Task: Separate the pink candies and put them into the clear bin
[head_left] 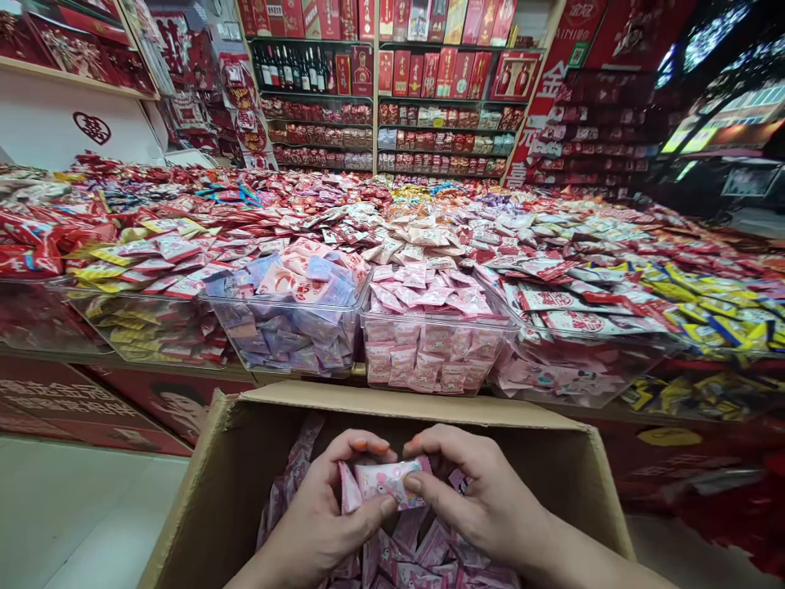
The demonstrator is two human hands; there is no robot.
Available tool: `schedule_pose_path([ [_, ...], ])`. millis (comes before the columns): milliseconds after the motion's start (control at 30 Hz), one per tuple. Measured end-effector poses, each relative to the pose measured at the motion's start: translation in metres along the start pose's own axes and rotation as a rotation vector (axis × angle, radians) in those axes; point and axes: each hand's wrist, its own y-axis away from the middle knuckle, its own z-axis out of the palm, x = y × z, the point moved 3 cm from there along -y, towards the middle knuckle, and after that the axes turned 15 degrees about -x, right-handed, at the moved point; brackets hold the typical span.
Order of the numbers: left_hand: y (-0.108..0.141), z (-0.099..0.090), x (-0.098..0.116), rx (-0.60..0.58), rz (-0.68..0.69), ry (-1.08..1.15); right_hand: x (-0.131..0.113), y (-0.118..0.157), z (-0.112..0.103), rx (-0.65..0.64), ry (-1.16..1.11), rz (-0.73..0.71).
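Pink candy packets (pixel 388 481) with small printed figures are held between my two hands, above an open cardboard box (pixel 202 499). My left hand (pixel 334 503) grips them from the left, thumb on the near side. From the right, my right hand (pixel 472 487) pinches the end of the front packet between thumb and fingers. At least two packets seem to be stacked there; my fingers hide the rest. More pink packets (pixel 423 573) lie loose inside the box, below my hands. Straight ahead, a clear bin (pixel 432 356) is heaped with similar pink packets.
To the left of the pink bin stands a clear bin of lilac packets (pixel 294 339); to the right is one of white-and-red packets (pixel 564 311). Yellow-and-blue packets (pixel 711 303) fill the far right. Shelves (pixel 375 98) with red boxes and bottles rise behind. Pale floor tiles (pixel 79 499) show at left.
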Motion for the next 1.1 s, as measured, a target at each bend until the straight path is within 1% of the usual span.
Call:
schedule_pose_path([
  [133,-0.001,0.000,-0.008,0.028,-0.023,0.004,0.002,-0.004,0.001,-0.004,-0.064,0.089],
  [200,-0.001,-0.001,-0.010,0.032,0.004,-0.050,0.004,-0.005,0.003,-0.021,-0.087,0.122],
  [300,0.001,-0.002,-0.006,0.069,0.081,-0.105,0.004,-0.004,0.006,-0.015,-0.102,0.103],
  [400,0.003,-0.001,-0.001,0.132,0.097,-0.052,0.004,-0.002,0.006,0.044,-0.173,0.091],
  [467,0.004,0.000,0.003,0.165,0.099,0.013,0.006,-0.001,0.007,0.060,-0.336,0.111],
  [567,0.004,0.003,0.008,0.193,0.144,0.057,0.008,-0.002,0.010,0.027,-0.654,0.131],
  [600,0.003,0.004,0.010,0.200,0.165,0.055,0.008,-0.002,0.010,0.015,-0.724,0.144],
  [667,0.003,0.005,0.011,0.207,0.196,0.051,0.007,-0.003,0.010,0.002,-0.792,0.183],
  [767,0.002,0.005,0.008,0.228,0.194,0.086,0.006,-0.004,0.007,0.012,-0.818,0.209],
  [867,0.003,0.003,0.007,0.251,0.187,0.084,0.005,-0.005,0.008,0.027,-0.824,0.194],
  [967,0.003,0.001,0.008,0.260,0.238,0.033,0.006,-0.004,0.014,0.006,-0.887,0.154],
  [1000,0.004,0.001,0.009,0.265,0.252,0.010,0.006,-0.003,0.014,-0.010,-0.877,0.136],
  [1033,0.004,0.001,0.009,0.272,0.260,-0.001,0.005,-0.003,0.012,-0.017,-0.824,0.119],
  [1100,0.003,-0.001,0.006,0.296,0.253,0.026,0.001,-0.003,-0.001,0.024,-0.605,0.074],
])
